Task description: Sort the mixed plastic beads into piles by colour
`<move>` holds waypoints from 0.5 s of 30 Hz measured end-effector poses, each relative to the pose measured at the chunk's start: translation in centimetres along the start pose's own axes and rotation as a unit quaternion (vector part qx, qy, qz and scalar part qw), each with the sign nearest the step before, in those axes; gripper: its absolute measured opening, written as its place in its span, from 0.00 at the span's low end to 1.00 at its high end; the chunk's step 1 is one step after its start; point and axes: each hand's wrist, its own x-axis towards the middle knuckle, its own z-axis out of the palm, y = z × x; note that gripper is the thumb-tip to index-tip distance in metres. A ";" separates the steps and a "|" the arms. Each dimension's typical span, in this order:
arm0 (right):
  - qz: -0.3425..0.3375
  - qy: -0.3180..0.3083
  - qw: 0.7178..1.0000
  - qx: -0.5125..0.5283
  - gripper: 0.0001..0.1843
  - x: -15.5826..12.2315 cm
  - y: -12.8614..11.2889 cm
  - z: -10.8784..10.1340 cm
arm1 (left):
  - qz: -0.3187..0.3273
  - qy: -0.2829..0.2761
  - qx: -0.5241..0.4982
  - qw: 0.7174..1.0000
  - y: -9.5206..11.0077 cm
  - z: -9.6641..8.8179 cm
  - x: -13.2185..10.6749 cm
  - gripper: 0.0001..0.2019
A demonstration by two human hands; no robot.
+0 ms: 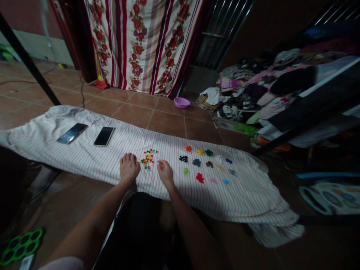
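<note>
On the striped cloth, a mixed pile of tiny coloured pieces (147,159), yellow, red, green and blue, lies between my two hands. My left hand (129,167) rests palm down at the pile's left edge, its fingers lying on the cloth. To the right of the pile, my right hand (165,171) has thumb and fingertips pinched together; whatever they hold is too small to name. Further right are small heaps sorted by colour, among them an orange heap (188,149), a black heap (183,159), a red heap (200,177) and a light green heap (185,171).
Two phones (72,133) lie on the left of the striped cloth (242,202). Beyond it, a purple basin (182,102) stands on the tiled floor before a floral curtain (140,45). Piled clothes (253,88) fill the right side. A green-rimmed object (22,245) is at lower left.
</note>
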 end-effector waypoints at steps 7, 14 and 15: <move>0.013 -0.018 0.999 0.036 0.13 -2.5 0.1 -1.1 | 0.004 0.003 0.008 1.000 0.2 -0.2 -0.1 0.15; 0.029 -0.065 0.993 0.097 0.14 -5.0 0.5 -3.1 | 0.001 -0.050 0.025 0.998 0.2 -0.4 0.1 0.23; 0.037 -0.064 0.992 0.103 0.14 -5.4 0.7 -3.6 | 0.000 -0.059 0.026 0.998 0.2 -0.5 0.1 0.24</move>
